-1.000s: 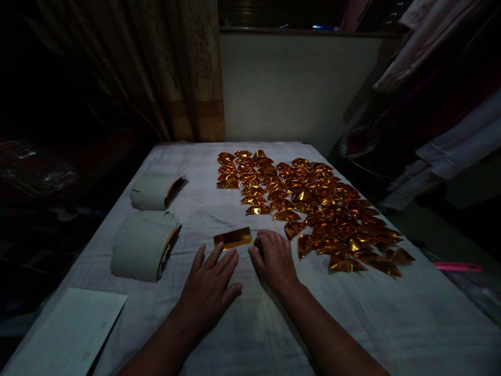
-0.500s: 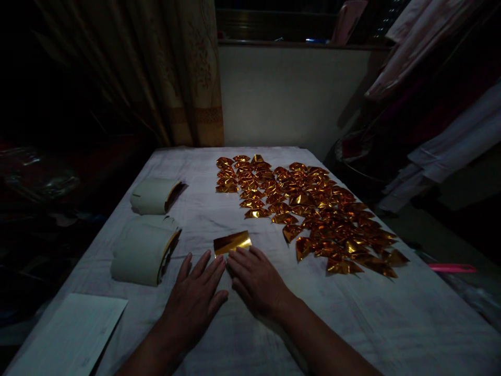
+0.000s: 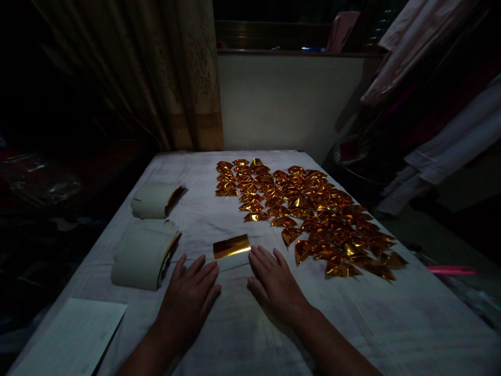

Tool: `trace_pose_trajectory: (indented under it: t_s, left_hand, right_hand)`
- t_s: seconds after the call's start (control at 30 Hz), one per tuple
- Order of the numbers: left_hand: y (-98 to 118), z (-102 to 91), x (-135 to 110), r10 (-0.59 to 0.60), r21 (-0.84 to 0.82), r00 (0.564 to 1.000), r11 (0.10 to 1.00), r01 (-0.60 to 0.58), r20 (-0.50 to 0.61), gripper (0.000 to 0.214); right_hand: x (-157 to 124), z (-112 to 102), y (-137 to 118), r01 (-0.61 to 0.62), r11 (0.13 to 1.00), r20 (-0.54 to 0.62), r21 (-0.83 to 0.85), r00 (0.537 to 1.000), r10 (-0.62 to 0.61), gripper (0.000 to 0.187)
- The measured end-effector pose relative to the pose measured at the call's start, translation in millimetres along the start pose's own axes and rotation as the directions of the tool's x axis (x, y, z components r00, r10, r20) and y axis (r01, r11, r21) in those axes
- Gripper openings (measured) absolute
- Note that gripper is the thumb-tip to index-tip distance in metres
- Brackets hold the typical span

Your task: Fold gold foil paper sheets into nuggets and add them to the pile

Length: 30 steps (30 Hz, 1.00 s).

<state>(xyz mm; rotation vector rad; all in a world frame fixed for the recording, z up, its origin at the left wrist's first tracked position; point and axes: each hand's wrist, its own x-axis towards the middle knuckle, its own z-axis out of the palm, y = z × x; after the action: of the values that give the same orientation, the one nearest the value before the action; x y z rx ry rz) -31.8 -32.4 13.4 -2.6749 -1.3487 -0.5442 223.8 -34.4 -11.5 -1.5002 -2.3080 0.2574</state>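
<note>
A sheet of gold foil paper (image 3: 231, 245) lies flat on the cloth-covered table, with a pale strip along its near edge. At its lower left corner rests my left hand (image 3: 190, 292), palm down, fingers stretched out. My right hand (image 3: 277, 284) lies at the sheet's right end, also flat, its fingertips at or very near the paper's edge. Neither hand grips anything. To the right, many folded gold foil pieces (image 3: 301, 202) are spread in rough rows.
Two curved stacks of grey-backed paper, a larger stack (image 3: 143, 256) and a smaller stack (image 3: 154, 201), sit on the left. A pale flat sheet (image 3: 74, 334) lies at the near left. Beyond the table (image 3: 250, 334) are a curtain (image 3: 191, 78) and a wall (image 3: 274, 99).
My hands have moved apart: the right slid rightward, the left slightly down and left. More of the foil sheet, including its pale near strip, now shows between them.
</note>
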Motion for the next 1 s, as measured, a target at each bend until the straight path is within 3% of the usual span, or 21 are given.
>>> trace_pose_trajectory:
  t_s: [0.1, 0.2, 0.33, 0.63, 0.9, 1.0]
  left_hand:
    - [0.2, 7.3, 11.5, -0.097, -0.069, 0.992, 0.993, 0.091, -0.077, 0.024]
    - [-2.0, 18.7, 18.2, -0.167, -0.104, 0.980, 0.982, 0.156, -0.106, 0.040]
    - [-4.8, 28.0, 18.9, -0.222, -0.130, 0.972, 0.969, 0.211, -0.072, 0.047]
    - [-2.6, 28.6, 22.5, -0.292, -0.206, 0.956, 0.936, 0.284, -0.005, 0.017]
    - [-2.5, 23.0, 24.4, -0.249, -0.343, 0.967, 0.914, 0.216, -0.052, 0.014]
    - [-0.4, 19.4, 26.2, -0.303, -0.442, 0.951, 0.861, 0.251, -0.052, 0.017]
  right_hand:
    - [4.6, 6.3, 5.9, -0.009, 0.999, -0.167, 0.040, 0.986, 0.015, 0.052]
    - [9.7, 10.0, 9.5, -0.038, 0.997, -0.255, 0.067, 0.965, 0.054, 0.051]
    - [12.5, 9.4, 8.1, -0.060, 0.995, -0.255, 0.084, 0.964, 0.079, 0.048]
    - [14.0, 5.8, 5.3, -0.086, 0.992, -0.228, 0.088, 0.968, 0.104, 0.037]
    - [14.4, 10.2, 10.6, -0.011, 0.976, -0.360, 0.219, 0.928, 0.092, 0.030]
    - [15.8, 6.7, 7.5, 0.011, 0.950, -0.386, 0.312, 0.915, 0.116, 0.027]
